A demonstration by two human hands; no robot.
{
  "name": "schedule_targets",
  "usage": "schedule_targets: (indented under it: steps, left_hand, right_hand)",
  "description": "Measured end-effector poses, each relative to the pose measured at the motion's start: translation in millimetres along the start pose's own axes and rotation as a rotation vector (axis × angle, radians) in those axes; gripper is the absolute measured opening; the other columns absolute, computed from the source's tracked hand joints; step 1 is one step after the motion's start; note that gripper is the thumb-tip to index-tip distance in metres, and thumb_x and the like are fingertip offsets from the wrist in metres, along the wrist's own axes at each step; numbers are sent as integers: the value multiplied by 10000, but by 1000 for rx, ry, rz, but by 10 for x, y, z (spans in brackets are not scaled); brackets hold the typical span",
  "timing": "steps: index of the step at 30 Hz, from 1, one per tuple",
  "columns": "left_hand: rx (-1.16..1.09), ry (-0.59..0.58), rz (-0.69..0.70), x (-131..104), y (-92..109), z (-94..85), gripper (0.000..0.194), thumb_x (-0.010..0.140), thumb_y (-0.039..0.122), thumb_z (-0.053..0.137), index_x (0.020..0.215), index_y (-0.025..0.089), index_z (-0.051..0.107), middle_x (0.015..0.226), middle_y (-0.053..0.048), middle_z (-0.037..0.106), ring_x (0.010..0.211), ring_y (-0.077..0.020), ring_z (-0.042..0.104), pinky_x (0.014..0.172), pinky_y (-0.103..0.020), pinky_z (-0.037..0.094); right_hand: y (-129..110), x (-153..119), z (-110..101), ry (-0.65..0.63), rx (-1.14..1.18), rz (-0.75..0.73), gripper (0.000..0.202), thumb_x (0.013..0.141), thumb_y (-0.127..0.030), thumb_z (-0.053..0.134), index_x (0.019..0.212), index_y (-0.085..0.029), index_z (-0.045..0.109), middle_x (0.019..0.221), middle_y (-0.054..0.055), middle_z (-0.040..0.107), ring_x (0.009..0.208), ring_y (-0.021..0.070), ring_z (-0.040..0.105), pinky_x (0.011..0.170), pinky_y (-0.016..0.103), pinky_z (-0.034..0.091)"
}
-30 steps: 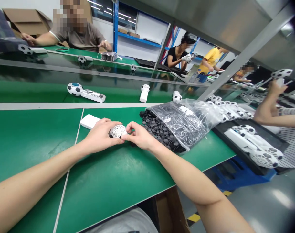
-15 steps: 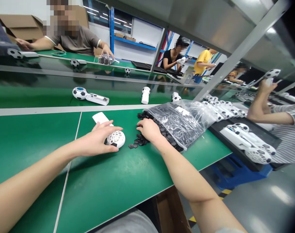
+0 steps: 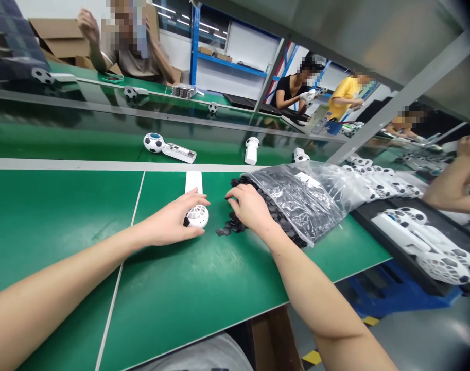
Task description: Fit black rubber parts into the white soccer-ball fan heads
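Observation:
My left hand [image 3: 176,219] curls around the round head of a white football-patterned device [image 3: 198,215], whose lattice top shows between thumb and fingers. Its flat white handle [image 3: 193,180] points away from me on the green table. My right hand [image 3: 248,206] pinches a small black piece at its fingertips, beside a pile of black pieces [image 3: 231,224]. That pile spills from the mouth of a clear plastic bag [image 3: 296,193] filled with more of them. My right palm and wrist cover part of the pile.
Beyond the table's pale edge strip [image 3: 84,165] lie several football-headed devices, one with an open handle [image 3: 179,153]. At right, a black tray [image 3: 373,221] holds more white parts near another person's arm [image 3: 451,193]. Co-workers sit across the line.
My right hand has lifted slightly from the pile with a black piece. Under my left hand, the device has turned, its handle now pointing straight away. The view has shifted left.

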State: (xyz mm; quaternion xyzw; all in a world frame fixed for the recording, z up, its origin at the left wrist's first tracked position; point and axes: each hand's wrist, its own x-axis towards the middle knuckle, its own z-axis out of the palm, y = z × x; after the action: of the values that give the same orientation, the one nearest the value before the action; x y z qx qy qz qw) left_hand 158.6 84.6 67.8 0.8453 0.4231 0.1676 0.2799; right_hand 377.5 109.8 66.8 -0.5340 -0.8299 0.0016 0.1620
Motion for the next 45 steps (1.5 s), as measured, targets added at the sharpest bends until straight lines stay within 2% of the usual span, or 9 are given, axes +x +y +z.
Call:
schedule_targets:
  steps: [4, 9, 11, 15, 22, 28, 32, 36, 45]
  left_hand:
    - [-17, -1, 63, 15, -27, 37, 482, 717, 319, 551, 1177, 219, 446, 1382, -58, 373, 1357, -221, 141, 1095, -415, 198]
    - [-16, 38, -15, 17, -50, 51, 564, 680, 281, 559, 1219, 212, 408, 1444, -86, 245, 1365, -247, 84, 1090, -454, 182]
    - [-22, 38, -20, 15, -51, 57, 569, 675, 285, 564, 1216, 208, 405, 1451, -87, 226, 1366, -246, 71, 1092, -452, 177]
    - [-38, 35, -10, 18, -55, 63, 548, 674, 295, 571, 1193, 206, 420, 1450, -85, 228, 1366, -241, 77, 1093, -443, 180]
    - [-64, 32, 8, 35, -57, 52, 543, 670, 344, 601, 1169, 199, 442, 1440, -76, 258, 1364, -250, 84, 1092, -426, 190]
    - [-102, 28, -36, 17, 18, 15, 463, 705, 371, 590, 1130, 229, 476, 1347, -44, 417, 1368, -241, 53, 1083, -419, 196]
    - [-128, 6, -65, 9, 55, -3, 432, 703, 328, 587, 1111, 230, 484, 1375, -44, 386, 1369, -235, 32, 1082, -425, 183]
    - [-140, 26, -82, 21, 54, 10, 434, 687, 305, 593, 1101, 230, 487, 1377, -53, 383, 1369, -241, 26, 1081, -437, 176]
    - [-185, 38, -65, 30, 51, 52, 405, 692, 332, 589, 1075, 235, 500, 1399, -47, 350, 1368, -243, -6, 1085, -456, 150]
  right_hand:
    - [-134, -68, -31, 4, 599, -65, 154, 784, -134, 526, 919, -195, 569, 736, -23, 602, 645, 108, 546, 646, 233, 447]
    - [-229, -111, -40, -134, 1011, -77, 132, 782, -203, 574, 908, -185, 612, 853, 9, 638, 743, 124, 584, 697, 262, 476]
    - [-236, -114, -39, -132, 1011, -92, 148, 778, -204, 597, 919, -190, 638, 859, 13, 644, 751, 128, 590, 710, 268, 479]
    - [-258, -115, -21, 3, 817, -234, 99, 799, -190, 598, 829, -211, 691, 818, 14, 619, 792, 133, 575, 758, 271, 456]
    - [-336, -122, 84, -24, 817, -282, 75, 760, -153, 645, 777, -210, 691, 792, 9, 642, 797, 147, 589, 762, 280, 454]
    - [-375, -104, 154, -54, 1004, -75, 50, 698, -154, 687, 695, -163, 637, 688, -20, 591, 602, 95, 505, 601, 233, 423]
    - [-370, -90, 151, -122, 1063, -15, 95, 687, -179, 691, 673, -152, 600, 668, -32, 566, 562, 78, 467, 566, 219, 400]
    - [-362, -82, 139, -138, 1061, -26, 131, 681, -207, 699, 666, -157, 579, 670, -33, 552, 575, 81, 453, 573, 222, 386]
    - [-336, -53, 155, -287, 1152, 71, 226, 661, -269, 699, 662, -165, 498, 610, -49, 504, 544, 84, 424, 526, 214, 340]
